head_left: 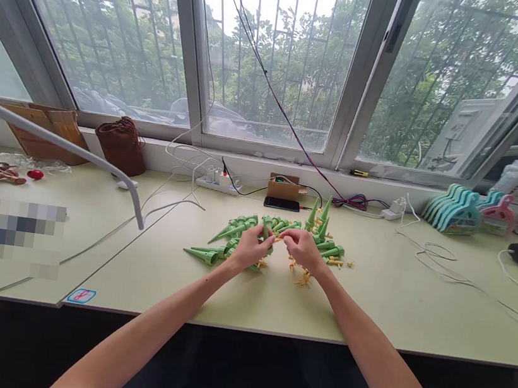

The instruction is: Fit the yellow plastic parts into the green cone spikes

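My left hand [250,247] is closed with a green plastic spike [266,229] rising between its fingers. My right hand [303,249] pinches a small yellow plastic piece [278,240], which spans the narrow gap to my left fingertips. Whether the piece touches the spike is hidden by the fingers. Around both hands lies a pile of green hollow cone spikes [205,255], a few of them standing point up [323,220]. Small yellow pieces [304,279] are scattered near my right wrist, and more lie among the cones.
Behind the pile are a black phone [282,204], a small cardboard box [282,188] and a power strip [218,182]. Teal hangers [453,210] stand at the right. A white curved arm [114,168] and cables cross the left side. The table's front edge [222,326] runs below my forearms.
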Available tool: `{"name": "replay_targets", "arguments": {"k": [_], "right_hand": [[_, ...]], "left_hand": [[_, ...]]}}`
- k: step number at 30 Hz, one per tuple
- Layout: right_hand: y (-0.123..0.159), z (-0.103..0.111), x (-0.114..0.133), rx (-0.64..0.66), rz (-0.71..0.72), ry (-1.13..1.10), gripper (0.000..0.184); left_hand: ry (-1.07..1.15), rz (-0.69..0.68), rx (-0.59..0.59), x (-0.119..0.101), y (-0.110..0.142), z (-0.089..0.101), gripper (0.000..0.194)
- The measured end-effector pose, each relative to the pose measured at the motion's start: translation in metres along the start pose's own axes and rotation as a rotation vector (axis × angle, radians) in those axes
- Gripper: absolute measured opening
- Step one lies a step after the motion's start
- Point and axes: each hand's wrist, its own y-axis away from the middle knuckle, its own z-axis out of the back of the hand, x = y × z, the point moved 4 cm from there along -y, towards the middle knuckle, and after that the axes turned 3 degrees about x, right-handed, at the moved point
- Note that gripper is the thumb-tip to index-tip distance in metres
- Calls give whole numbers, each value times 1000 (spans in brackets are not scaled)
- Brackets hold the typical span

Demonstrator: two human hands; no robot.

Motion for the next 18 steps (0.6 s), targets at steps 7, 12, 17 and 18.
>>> {"name": "replay_targets", "arguments": {"k": [7, 12, 17, 18], "right_hand": [[0, 0, 1, -2, 6, -2, 24], [0, 0, 0, 1, 5, -15, 22], [1, -1, 1, 13, 8, -24, 21], [2, 0, 1, 14, 8, -24, 21]], "left_hand": [[40, 21, 8, -1, -1, 0, 26], [91, 57, 32, -2, 0, 0, 27], [112, 84, 67, -1, 1, -1, 28], [115, 88, 69, -1, 1, -1, 28]]}}
